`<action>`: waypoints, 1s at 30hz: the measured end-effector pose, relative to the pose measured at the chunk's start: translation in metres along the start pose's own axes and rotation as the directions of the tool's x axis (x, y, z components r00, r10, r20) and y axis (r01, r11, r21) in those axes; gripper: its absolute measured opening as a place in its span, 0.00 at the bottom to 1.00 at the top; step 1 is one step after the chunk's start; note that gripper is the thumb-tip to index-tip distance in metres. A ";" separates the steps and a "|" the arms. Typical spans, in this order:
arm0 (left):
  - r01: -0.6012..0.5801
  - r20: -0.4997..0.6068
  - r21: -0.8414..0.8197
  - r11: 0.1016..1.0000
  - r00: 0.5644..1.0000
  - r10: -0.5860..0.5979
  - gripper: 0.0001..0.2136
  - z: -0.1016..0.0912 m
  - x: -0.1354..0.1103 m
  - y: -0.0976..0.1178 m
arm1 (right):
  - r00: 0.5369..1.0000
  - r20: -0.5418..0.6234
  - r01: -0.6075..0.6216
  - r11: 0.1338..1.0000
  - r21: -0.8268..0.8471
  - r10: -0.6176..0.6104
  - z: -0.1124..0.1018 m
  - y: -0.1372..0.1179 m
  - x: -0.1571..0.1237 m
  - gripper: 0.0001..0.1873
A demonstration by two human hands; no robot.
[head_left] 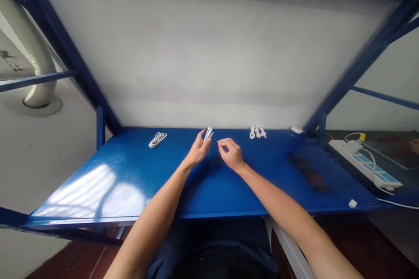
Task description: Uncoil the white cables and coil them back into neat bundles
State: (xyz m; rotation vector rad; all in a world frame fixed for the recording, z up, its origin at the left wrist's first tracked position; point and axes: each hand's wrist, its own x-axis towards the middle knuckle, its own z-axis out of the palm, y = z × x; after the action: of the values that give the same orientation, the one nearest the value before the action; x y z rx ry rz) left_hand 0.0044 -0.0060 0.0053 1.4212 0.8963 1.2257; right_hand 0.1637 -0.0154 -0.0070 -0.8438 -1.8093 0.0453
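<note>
When taken from the left, first a pale duct [39,48], bent down to a round opening in the wall. Next, the blue desk [127,157], with bright patches of light on the near left part. Toward the back edge, a white cable [157,140], coiled, lying flat. Near the middle, raised above the desk, the left grip [198,150], closed around a white coil [208,133], tilted and partly hidden by fingers and thumb. From the coil, a thin dark tie [214,141], running across the short gap to the right grip [231,154], with thumb and forefinger pinched together on the tie's end. Past that, at the back of the desk, three small white bundles [258,132], side by side, close together. Near the back right corner, a white oval thing [297,130]. Closer to the front, a dark patch [310,174], pixelated beyond telling. At the front right, a small white cube [352,203]. Beyond the desk's right edge, a white power strip [384,178] with blue patches and a plug [353,146].
</note>
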 end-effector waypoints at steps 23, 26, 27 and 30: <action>-0.105 0.200 0.395 0.913 0.979 0.026 0.16 0.007 -0.006 -0.005 | 0.994 -0.007 -0.102 0.972 0.210 0.106 -0.003 -0.007 0.002 0.05; -0.139 0.169 0.676 0.724 0.985 0.031 0.13 0.005 -0.009 -0.005 | 0.935 0.124 -0.354 0.878 0.322 0.331 0.001 -0.004 0.000 0.06; -0.126 0.165 0.748 0.652 0.986 0.001 0.13 0.005 -0.011 -0.004 | 0.902 0.177 -0.431 0.827 0.360 0.393 0.002 -0.003 0.000 0.07; -0.109 0.157 0.895 0.433 0.985 -0.076 0.13 0.007 -0.014 0.000 | 0.797 0.307 -0.604 0.663 0.443 0.521 0.005 0.000 0.001 0.13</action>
State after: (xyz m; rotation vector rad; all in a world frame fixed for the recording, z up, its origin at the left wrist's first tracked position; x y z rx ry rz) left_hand 0.0086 -0.0208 0.0022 2.3507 1.5417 0.5312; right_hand 0.1590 -0.0135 -0.0085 -0.9833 -1.4810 1.0006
